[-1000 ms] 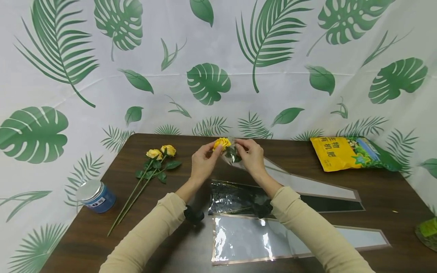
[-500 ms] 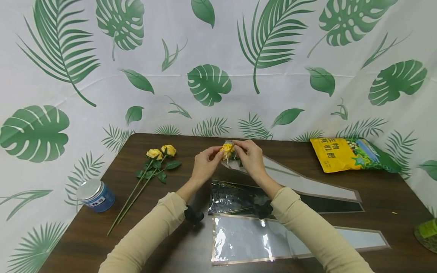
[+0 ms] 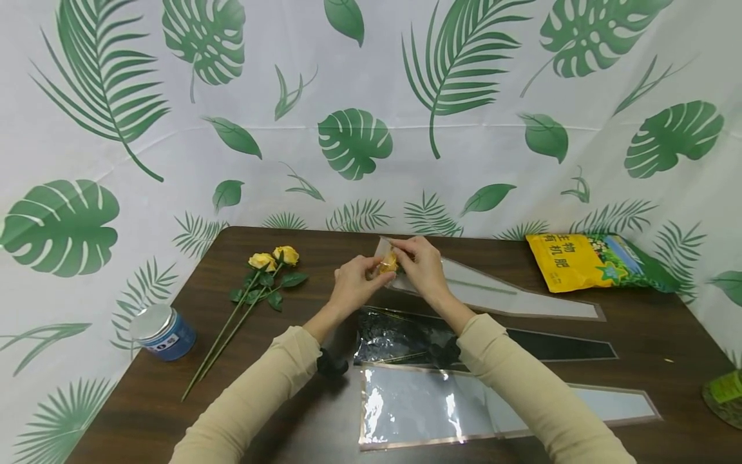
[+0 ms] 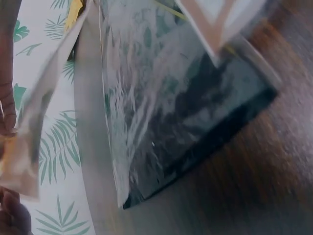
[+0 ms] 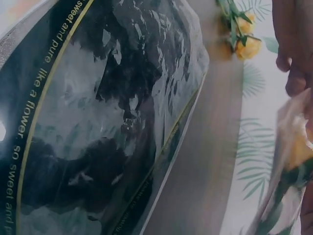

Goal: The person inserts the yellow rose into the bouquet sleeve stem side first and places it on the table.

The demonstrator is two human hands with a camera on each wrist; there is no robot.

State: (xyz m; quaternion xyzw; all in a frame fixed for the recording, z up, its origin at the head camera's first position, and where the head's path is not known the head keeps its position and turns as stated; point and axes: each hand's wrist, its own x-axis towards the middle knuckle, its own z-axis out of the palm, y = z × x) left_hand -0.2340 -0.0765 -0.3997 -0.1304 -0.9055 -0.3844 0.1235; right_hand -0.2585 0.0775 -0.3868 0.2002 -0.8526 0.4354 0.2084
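Note:
A yellow rose (image 3: 388,263) sits within the open end of a clear flower sleeve (image 3: 522,303) with a white panel; its green stem runs along inside. My left hand (image 3: 352,283) pinches the sleeve's end around the bloom, fingers above and thumb below. From the other side, my right hand (image 3: 424,265) pinches the sleeve's edge with thumb and forefinger. In the right wrist view the bloom (image 5: 298,149) shows behind the film with green leaves below it. Beneath the wrists lies a black flower sleeve (image 3: 400,338), and nearer me another white one (image 3: 429,409).
Two yellow roses (image 3: 272,259) with long stems lie on the brown table (image 3: 324,412) to the left. Beyond them stands a blue can (image 3: 168,335). A yellow printed bag (image 3: 574,264) lies at the back right. A green-labelled container (image 3: 724,393) is at the right edge.
The rose bloom has gone from outside the sleeve's mouth to inside it, moving slightly right and down. The sleeve's narrow end has shifted toward the back.

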